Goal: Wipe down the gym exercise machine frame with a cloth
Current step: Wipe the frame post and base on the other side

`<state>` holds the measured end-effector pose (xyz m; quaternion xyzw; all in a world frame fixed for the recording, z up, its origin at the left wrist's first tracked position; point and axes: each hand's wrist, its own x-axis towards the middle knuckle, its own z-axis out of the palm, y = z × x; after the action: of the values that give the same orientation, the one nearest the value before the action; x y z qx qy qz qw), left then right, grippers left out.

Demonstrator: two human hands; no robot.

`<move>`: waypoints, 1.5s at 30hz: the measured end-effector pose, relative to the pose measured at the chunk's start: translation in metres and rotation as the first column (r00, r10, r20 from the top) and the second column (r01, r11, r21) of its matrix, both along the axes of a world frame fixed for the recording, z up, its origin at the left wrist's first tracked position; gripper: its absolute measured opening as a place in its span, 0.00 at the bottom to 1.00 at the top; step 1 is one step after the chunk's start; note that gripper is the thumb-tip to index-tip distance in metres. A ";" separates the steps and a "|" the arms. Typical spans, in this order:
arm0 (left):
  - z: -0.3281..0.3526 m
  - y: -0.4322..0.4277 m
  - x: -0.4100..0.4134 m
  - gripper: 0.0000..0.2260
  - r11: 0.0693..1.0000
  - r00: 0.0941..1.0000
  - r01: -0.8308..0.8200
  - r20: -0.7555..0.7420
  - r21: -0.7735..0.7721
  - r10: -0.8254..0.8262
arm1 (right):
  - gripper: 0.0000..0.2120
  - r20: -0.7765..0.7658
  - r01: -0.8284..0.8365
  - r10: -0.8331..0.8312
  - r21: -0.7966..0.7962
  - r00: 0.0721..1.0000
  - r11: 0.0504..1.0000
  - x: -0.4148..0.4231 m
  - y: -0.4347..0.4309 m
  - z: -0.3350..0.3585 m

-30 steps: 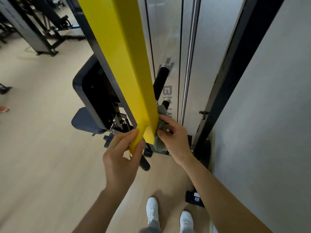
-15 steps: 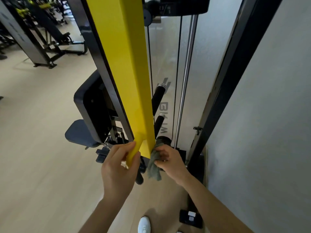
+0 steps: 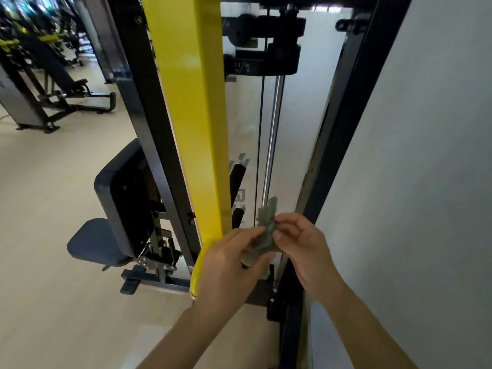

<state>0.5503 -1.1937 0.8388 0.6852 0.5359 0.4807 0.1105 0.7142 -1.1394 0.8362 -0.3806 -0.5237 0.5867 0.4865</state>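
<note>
A tall yellow frame beam (image 3: 197, 123) of the gym machine runs down the middle of the view. Just right of its lower end, both hands hold a small grey-green cloth (image 3: 265, 230) in the air, off the beam. My left hand (image 3: 229, 265) pinches the cloth's lower part between thumb and fingers. My right hand (image 3: 300, 243) pinches its upper part, and a crumpled corner sticks up above the fingers. The beam's lowest tip is partly hidden behind my left hand.
A black upright (image 3: 149, 129) stands left of the yellow beam, with a dark padded seat and backrest (image 3: 117, 203) beyond it. A chrome guide rod (image 3: 273, 139) and a weight stack (image 3: 277, 49) lie behind. A grey wall (image 3: 426, 155) is close on the right. More machines (image 3: 48, 75) stand far left.
My left hand has let go of the yellow beam's lower end and joined my right hand on the cloth. The cloth has come off the beam. The view has tilted upward.
</note>
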 end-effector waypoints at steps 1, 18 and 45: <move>0.002 0.005 0.003 0.14 1.000 1.000 0.014 0.008 0.007 -0.014 | 0.12 0.028 0.024 -0.025 0.028 0.999 0.999 0.004 0.000 0.004; 0.025 -0.003 -0.008 0.07 0.974 0.990 0.069 0.132 -0.216 -0.041 | 0.04 0.503 -0.062 -0.089 0.277 0.859 0.959 0.023 -0.007 0.036; 0.017 0.007 -0.279 0.09 0.765 0.796 0.588 0.355 -0.263 -0.490 | 0.12 0.396 0.429 -0.530 0.319 0.750 0.845 -0.269 -0.067 0.058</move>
<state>0.2713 -1.1864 0.8561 0.7078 0.3730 0.4087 0.4393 0.4452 -1.2064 0.8941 -0.5802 -0.5675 0.2730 0.5166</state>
